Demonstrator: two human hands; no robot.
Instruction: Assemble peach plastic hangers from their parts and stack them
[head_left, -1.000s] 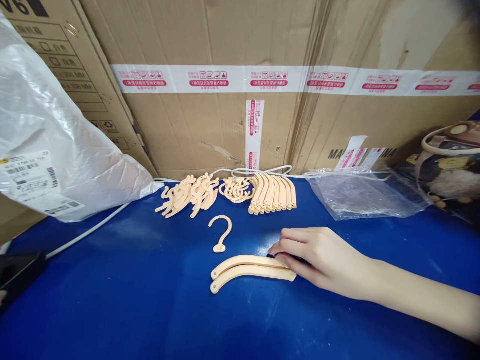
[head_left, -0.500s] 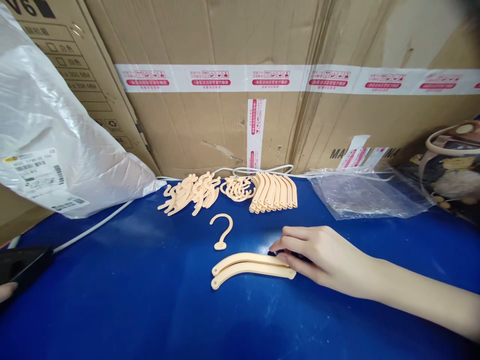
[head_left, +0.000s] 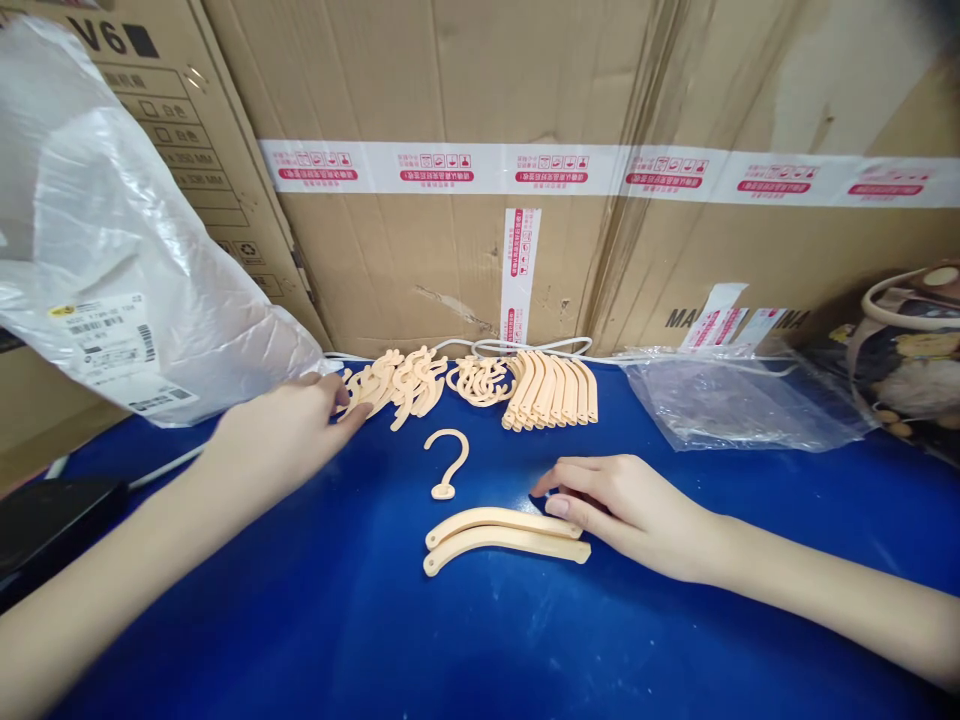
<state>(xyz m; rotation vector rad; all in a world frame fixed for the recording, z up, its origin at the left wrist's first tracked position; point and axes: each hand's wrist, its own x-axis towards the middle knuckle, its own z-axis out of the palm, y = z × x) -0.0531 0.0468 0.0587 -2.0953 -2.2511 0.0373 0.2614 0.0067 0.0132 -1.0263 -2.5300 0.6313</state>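
Note:
My left hand (head_left: 289,425) is at the left end of a pile of small curved wood-coloured hanger pieces (head_left: 416,385), thumb and fingers closed about an outer piece, fingertips partly hidden. My right hand (head_left: 626,510) rests on the table with curled fingers slightly apart, its thumb over the right end of the upper of two curved hanger arms (head_left: 502,520). The lower hanger arm (head_left: 506,550) lies parallel against it. Above them, a single hanger hook (head_left: 448,465) lies flat with its base toward me.
More hooks (head_left: 480,380) and a row of stacked hanger arms (head_left: 551,390) lie at the back, before a taped cardboard box (head_left: 420,260). A white plastic bag (head_left: 150,270) stands left, above a black object (head_left: 56,535). Clear plastic (head_left: 735,400) and a patterned bag (head_left: 915,350) are right.
My left hand has come from the black object at the left edge to the curved pieces. My right hand has shifted slightly, its thumb lifting a little. The view has tilted slightly.

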